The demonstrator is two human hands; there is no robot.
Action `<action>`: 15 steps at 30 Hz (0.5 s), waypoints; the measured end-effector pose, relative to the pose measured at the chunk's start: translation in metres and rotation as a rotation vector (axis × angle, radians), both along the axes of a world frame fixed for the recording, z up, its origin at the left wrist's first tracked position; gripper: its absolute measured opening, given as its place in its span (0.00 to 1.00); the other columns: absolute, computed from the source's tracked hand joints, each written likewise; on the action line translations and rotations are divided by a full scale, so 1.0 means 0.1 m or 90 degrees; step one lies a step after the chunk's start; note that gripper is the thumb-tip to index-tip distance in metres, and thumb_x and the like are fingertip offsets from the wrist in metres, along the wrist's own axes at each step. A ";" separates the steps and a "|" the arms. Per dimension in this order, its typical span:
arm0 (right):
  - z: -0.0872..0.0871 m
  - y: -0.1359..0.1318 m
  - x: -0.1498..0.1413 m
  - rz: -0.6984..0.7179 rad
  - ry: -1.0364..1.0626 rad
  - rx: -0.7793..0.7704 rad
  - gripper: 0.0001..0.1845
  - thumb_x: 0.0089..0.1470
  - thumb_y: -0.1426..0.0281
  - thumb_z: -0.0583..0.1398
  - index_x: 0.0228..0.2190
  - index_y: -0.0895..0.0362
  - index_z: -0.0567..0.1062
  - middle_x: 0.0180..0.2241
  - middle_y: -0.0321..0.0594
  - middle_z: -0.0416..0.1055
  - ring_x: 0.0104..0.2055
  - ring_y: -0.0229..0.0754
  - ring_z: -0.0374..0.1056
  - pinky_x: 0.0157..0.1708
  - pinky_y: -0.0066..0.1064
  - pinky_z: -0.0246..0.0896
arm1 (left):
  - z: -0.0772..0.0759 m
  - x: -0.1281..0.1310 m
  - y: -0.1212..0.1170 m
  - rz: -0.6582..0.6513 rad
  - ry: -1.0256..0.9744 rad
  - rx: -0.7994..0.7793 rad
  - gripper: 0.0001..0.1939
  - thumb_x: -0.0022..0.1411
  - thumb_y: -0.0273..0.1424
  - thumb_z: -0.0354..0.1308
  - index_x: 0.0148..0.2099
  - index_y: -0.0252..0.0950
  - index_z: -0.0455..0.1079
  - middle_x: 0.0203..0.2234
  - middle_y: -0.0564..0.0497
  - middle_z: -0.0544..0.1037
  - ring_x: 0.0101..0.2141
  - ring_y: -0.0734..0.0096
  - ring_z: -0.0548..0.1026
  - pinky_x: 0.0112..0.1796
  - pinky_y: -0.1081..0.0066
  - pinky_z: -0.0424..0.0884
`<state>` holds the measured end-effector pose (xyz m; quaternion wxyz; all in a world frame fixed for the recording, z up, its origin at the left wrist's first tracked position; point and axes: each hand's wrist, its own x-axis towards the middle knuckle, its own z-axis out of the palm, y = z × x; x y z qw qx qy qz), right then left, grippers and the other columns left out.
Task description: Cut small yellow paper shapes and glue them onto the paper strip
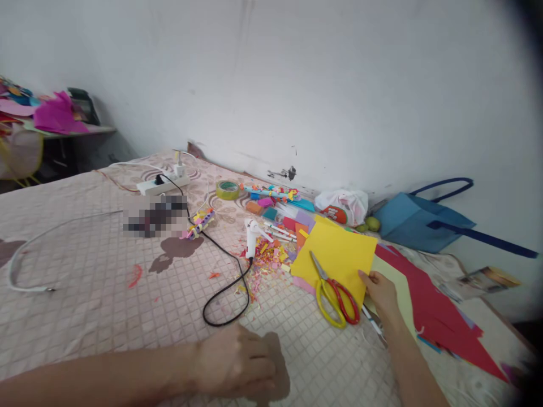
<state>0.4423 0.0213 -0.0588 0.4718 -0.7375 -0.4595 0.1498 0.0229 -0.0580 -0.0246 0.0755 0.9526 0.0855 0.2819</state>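
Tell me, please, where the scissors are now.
In the head view, right of centre, the scissors lie partly on the yellow sheet, left of the right hand.

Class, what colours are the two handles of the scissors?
One yellow handle, one red handle; seen best in the head view.

It looks like a room in a home, this one, and it's busy with papercraft! The fingers (375,276) of the right hand (385,296) pinch a yellow sheet (348,249), and just left of them lie scissors (326,278). Further left, a white corded glue gun (251,243) sits by bright paper scraps (275,254); beyond it, a roll of tape (228,195) and a power strip (163,185). And past those fingers: a plastic bag (345,206), a blue carry bag (424,223), everyday household stuff against a plain, scuffed wall (297,85). Patterned cloth (106,316) spreads beneath it all! Far left of the fingers, there's a table (98,130) heaped with coloured things.
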 end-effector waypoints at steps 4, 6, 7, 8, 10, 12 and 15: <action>0.03 -0.03 -0.06 0.003 -0.014 0.029 0.18 0.40 0.55 0.62 0.24 0.58 0.71 0.19 0.38 0.71 0.24 0.42 0.66 0.20 0.28 0.59 | -0.02 0.01 0.00 -0.049 0.041 -0.018 0.08 0.62 0.32 0.49 0.31 0.35 0.64 0.22 0.53 0.71 0.22 0.74 0.69 0.22 0.73 0.62; 0.06 -0.04 -0.10 0.007 -0.020 0.045 0.19 0.41 0.55 0.61 0.26 0.59 0.71 0.22 0.39 0.71 0.25 0.42 0.67 0.22 0.29 0.60 | -0.03 0.01 0.01 -0.047 0.045 -0.014 0.09 0.62 0.31 0.49 0.31 0.35 0.64 0.22 0.53 0.71 0.22 0.74 0.68 0.22 0.73 0.62; 0.07 -0.04 -0.13 0.011 -0.023 0.053 0.19 0.41 0.55 0.61 0.27 0.58 0.71 0.23 0.39 0.72 0.26 0.42 0.67 0.23 0.29 0.61 | -0.03 0.01 0.01 -0.046 0.045 -0.011 0.09 0.62 0.31 0.48 0.30 0.35 0.64 0.22 0.53 0.71 0.22 0.74 0.68 0.22 0.73 0.61; 0.09 -0.05 -0.16 0.016 -0.026 0.062 0.19 0.41 0.55 0.61 0.28 0.58 0.71 0.25 0.39 0.72 0.27 0.42 0.67 0.24 0.29 0.62 | -0.04 0.01 0.01 -0.044 0.044 -0.008 0.09 0.62 0.31 0.48 0.30 0.35 0.64 0.22 0.53 0.71 0.22 0.74 0.68 0.21 0.72 0.61; 0.12 -0.07 -0.21 0.028 -0.032 0.077 0.19 0.42 0.55 0.61 0.30 0.58 0.70 0.28 0.40 0.72 0.29 0.42 0.67 0.27 0.30 0.63 | -0.05 0.00 0.00 -0.042 0.046 -0.002 0.08 0.62 0.30 0.48 0.30 0.35 0.64 0.22 0.53 0.71 0.23 0.74 0.68 0.22 0.72 0.61; 0.15 -0.11 -0.27 0.044 -0.040 0.085 0.19 0.44 0.55 0.60 0.31 0.57 0.70 0.30 0.41 0.72 0.30 0.41 0.67 0.28 0.30 0.63 | -0.06 0.00 0.00 -0.045 0.048 0.002 0.08 0.62 0.31 0.49 0.31 0.35 0.64 0.22 0.53 0.71 0.23 0.73 0.68 0.22 0.72 0.61; 0.18 -0.20 -0.34 0.076 -0.059 0.076 0.17 0.45 0.56 0.60 0.31 0.57 0.70 0.30 0.40 0.71 0.29 0.41 0.67 0.29 0.31 0.64 | -0.04 0.00 0.00 -0.053 0.059 -0.005 0.08 0.62 0.31 0.50 0.30 0.35 0.64 0.23 0.53 0.72 0.24 0.74 0.69 0.23 0.72 0.62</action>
